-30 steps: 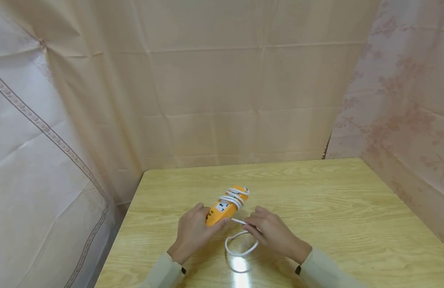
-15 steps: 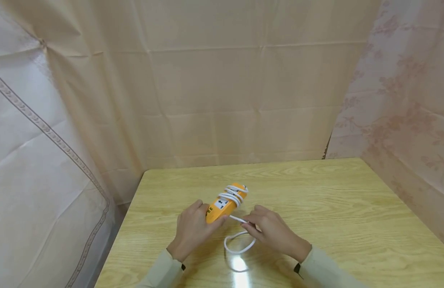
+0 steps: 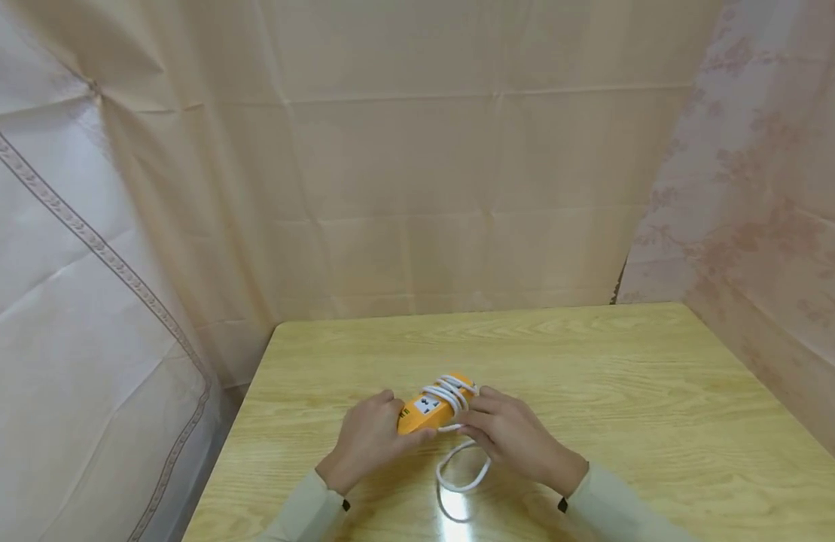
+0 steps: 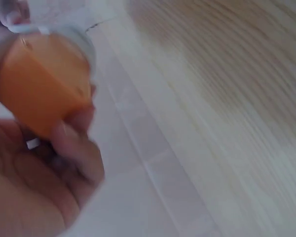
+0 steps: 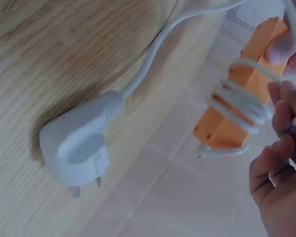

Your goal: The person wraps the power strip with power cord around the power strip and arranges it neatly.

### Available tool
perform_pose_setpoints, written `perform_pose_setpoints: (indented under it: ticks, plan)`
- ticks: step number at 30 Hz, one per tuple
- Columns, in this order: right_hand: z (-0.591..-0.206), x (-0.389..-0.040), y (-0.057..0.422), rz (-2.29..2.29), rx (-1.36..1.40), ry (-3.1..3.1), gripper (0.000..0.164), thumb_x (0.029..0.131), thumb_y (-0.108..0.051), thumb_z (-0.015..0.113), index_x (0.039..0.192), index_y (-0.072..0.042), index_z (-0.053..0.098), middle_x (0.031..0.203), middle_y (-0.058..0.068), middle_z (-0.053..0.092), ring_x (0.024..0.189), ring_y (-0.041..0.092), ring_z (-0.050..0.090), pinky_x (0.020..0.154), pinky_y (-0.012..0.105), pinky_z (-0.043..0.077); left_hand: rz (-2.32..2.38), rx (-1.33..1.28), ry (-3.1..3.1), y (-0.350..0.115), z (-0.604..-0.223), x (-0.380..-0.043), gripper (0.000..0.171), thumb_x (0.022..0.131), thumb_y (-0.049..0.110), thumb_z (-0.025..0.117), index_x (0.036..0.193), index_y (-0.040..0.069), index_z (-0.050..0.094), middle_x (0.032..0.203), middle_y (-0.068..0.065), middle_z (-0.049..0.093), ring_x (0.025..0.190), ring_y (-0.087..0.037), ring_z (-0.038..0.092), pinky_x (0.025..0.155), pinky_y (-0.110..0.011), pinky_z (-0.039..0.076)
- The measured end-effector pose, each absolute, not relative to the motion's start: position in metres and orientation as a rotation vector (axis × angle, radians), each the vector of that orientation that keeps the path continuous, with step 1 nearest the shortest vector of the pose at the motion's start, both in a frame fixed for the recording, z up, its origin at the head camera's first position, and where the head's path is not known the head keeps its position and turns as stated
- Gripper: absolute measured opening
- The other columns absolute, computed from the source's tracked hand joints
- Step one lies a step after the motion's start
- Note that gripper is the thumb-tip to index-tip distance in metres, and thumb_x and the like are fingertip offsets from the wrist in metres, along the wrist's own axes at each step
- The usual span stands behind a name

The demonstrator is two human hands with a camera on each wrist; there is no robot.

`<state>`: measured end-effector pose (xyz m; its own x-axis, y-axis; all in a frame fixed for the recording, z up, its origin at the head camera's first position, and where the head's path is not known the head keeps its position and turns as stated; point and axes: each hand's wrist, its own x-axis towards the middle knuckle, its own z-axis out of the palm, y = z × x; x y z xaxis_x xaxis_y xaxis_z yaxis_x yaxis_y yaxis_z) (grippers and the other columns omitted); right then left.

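An orange power strip with white sockets is held at its near end by my left hand, thumb along its side. Several turns of its white cord wrap round the far half. My right hand pinches the cord just right of the strip, with a loose loop hanging below. In the left wrist view, fingers curl round the orange body. The right wrist view shows the coiled cord and a white plug with metal prongs against the wooden surface.
The wood-grain table extends under both hands. A beige curtain hangs behind it, with a floral cloth at right and a pale cloth at left. Glare shines on the near tabletop.
The power strip has come lower and slightly right in the head view, its far end now close to the right hand's fingers. Both hands keep their holds. The view has shifted slightly.
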<state>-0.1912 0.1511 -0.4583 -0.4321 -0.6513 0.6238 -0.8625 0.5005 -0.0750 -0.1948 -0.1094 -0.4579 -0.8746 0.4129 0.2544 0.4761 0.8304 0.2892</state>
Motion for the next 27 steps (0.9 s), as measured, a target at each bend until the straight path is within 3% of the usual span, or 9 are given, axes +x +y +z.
perform_pose_setpoints:
  ticks: [4,10,17,27]
  plan:
    - [-0.462,-0.192,0.153,0.536,1.271,-2.210,0.007,0.088,-0.019,0.080,0.094,-0.015,0.077,0.087,-0.013,0.061,0.074,0.004,0.041,0.064,0.015,0.035,-0.591,-0.869,-2.885,-0.116,-0.462,-0.197,0.055,0.086,0.068,0.070,0.081,0.014,0.069,0.069,0.011,0.043,0.055,-0.003,0.037,0.049,-0.022,0.034]
    - [-0.465,-0.195,0.154,0.506,1.332,-2.143,0.010,0.092,-0.026,0.076,0.095,-0.017,0.077,0.085,-0.013,0.057,0.073,0.004,0.040,0.065,0.012,0.035,-0.544,-1.016,-2.894,-0.120,-0.460,-0.197,0.054,0.085,0.066,0.073,0.084,0.013,0.069,0.072,0.013,0.044,0.056,-0.002,0.038,0.049,-0.021,0.034]
    - [-0.466,-0.199,0.156,0.535,1.355,-2.149,0.007,0.094,-0.022,0.075,0.098,-0.016,0.073,0.089,-0.012,0.062,0.075,0.004,0.044,0.066,0.014,0.038,-0.441,-0.949,-2.934,-0.116,-0.450,-0.195,0.051,0.082,0.065,0.075,0.074,0.015,0.064,0.069,0.010,0.044,0.054,-0.004,0.037,0.047,-0.023,0.032]
    - [-0.463,-0.202,0.160,0.344,1.352,-2.146,0.013,0.087,-0.020,0.081,0.097,-0.017,0.074,0.086,-0.012,0.059,0.073,0.006,0.045,0.064,0.017,0.039,-0.481,-0.907,-3.032,-0.120,-0.447,-0.195,0.050,0.080,0.063,0.079,0.078,0.014,0.067,0.068,0.010,0.046,0.054,-0.005,0.038,0.048,-0.024,0.033]
